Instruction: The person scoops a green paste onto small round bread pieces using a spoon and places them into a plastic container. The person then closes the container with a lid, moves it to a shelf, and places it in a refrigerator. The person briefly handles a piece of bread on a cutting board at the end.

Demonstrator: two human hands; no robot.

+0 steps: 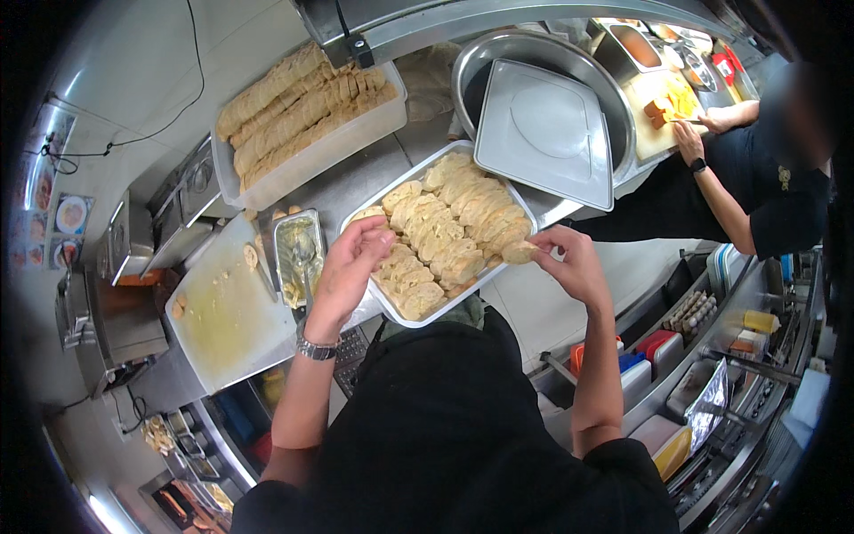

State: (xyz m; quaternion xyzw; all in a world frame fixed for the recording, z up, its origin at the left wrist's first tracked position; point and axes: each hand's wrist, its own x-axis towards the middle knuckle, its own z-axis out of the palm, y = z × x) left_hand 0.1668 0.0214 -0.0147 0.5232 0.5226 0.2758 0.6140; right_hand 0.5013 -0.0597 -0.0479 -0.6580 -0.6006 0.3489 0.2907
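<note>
Before me a white rectangular tub [427, 322] holds rows of overlapping bread slices [434, 230] with a yellowish spread on them. My right hand [572, 263] pinches one bread slice [518, 252] between thumb and fingers at the tub's right corner. Over the tub's left side is my left hand [353, 267], its fingers apart with nothing seen between them. To the left of that hand stands a small metal pan [280, 230] of pale yellow spread, with a spoon [305, 260] resting in it.
A large plastic tub of sliced loaves [310, 123] stands behind. At left lies a smeared cutting board [230, 334]. A plastic lid [544, 130] rests across a big metal bowl [460, 73]. A co-worker [727, 180] at right cuts orange food [670, 103]. A steel shelf [520, 12] overhangs the counter.
</note>
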